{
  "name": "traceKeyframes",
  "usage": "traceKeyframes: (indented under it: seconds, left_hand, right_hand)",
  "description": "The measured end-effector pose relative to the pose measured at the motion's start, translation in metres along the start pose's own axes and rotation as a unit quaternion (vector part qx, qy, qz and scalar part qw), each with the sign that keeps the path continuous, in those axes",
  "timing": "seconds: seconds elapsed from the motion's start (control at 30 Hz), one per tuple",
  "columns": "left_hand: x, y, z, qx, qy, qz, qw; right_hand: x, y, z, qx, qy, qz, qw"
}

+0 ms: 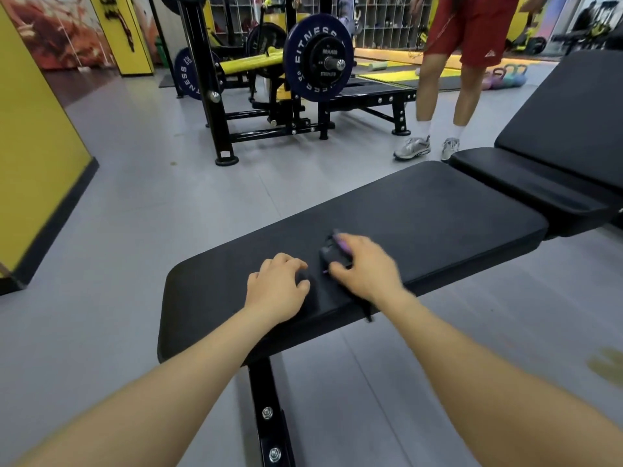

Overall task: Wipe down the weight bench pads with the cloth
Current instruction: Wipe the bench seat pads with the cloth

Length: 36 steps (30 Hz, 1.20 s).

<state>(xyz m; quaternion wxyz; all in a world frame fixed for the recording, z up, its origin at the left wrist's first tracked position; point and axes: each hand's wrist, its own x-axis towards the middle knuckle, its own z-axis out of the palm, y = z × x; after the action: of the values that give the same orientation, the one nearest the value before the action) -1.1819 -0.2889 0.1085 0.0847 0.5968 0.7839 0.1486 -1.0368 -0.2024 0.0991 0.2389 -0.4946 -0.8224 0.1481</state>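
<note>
The long black padded bench pad (387,227) is seen stretched across the grey floor (141,183), serving as the desk here. The left hand (274,286) is laid on its near end, fingers curled under, nothing held. The right hand (364,264), blurred, is closed loosely over a dark crumpled cloth with a purple edge (333,251), which is pressed onto the pad just beside the left hand. Beyond, a second black pad (526,183) and a raised black backrest (573,109) are seen. A person in red shorts (472,28) is stood behind, near a black barbell rack (219,96).
</note>
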Motion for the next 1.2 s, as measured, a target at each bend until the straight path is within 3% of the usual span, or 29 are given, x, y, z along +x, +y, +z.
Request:
traceKeyframes:
  seconds: [0.1,0.17,0.3,0.4,0.6,0.7,0.8,0.9,0.97,1.03,1.2]
  left_hand:
    - [-0.007,-0.009,-0.002,0.029,-0.012,-0.024,0.999]
    - [-0.012,-0.016,-0.001,0.026,-0.032,-0.03,0.999]
    - [-0.017,-0.021,0.002,0.018,-0.041,-0.009,0.999]
    - [-0.017,-0.024,0.004,0.002,-0.041,0.0,0.999]
    - [-0.018,-0.027,0.007,0.009,-0.023,0.006,1.0]
    - [-0.019,-0.025,0.006,0.022,-0.02,0.004,1.0]
    - [-0.018,-0.024,0.004,0.014,-0.021,0.0,1.0]
    - [-0.016,-0.025,0.003,0.014,-0.023,0.0,1.0]
    - [-0.016,-0.026,0.005,0.009,-0.022,0.0,1.0]
    - [-0.018,-0.026,0.007,0.004,-0.019,-0.002,1.0]
    - [-0.02,-0.025,0.008,-0.003,-0.015,-0.008,1.0]
  right_hand:
    - [-0.006,-0.029,0.022,-0.023,-0.063,-0.078,0.995]
    - [0.001,-0.018,0.01,-0.077,-0.041,-0.087,0.992]
    - [0.03,0.044,-0.031,-0.175,0.074,0.051,0.98]
    - [0.048,0.045,-0.025,-0.111,0.05,0.11,0.986]
    - [0.03,-0.029,0.025,-0.035,-0.099,-0.078,0.991]
    - [0.008,-0.022,0.014,-0.033,-0.113,-0.112,0.987]
    - [0.003,0.021,-0.019,-0.074,-0.05,-0.078,0.993]
    - [0.003,0.065,-0.05,-0.097,0.063,0.054,0.992]
    - [-0.003,0.062,-0.042,-0.093,0.109,0.094,0.985]
    - [-0.017,0.036,-0.017,-0.076,0.109,0.058,0.989]
    - [-0.051,-0.02,0.021,-0.016,0.009,-0.081,0.997]
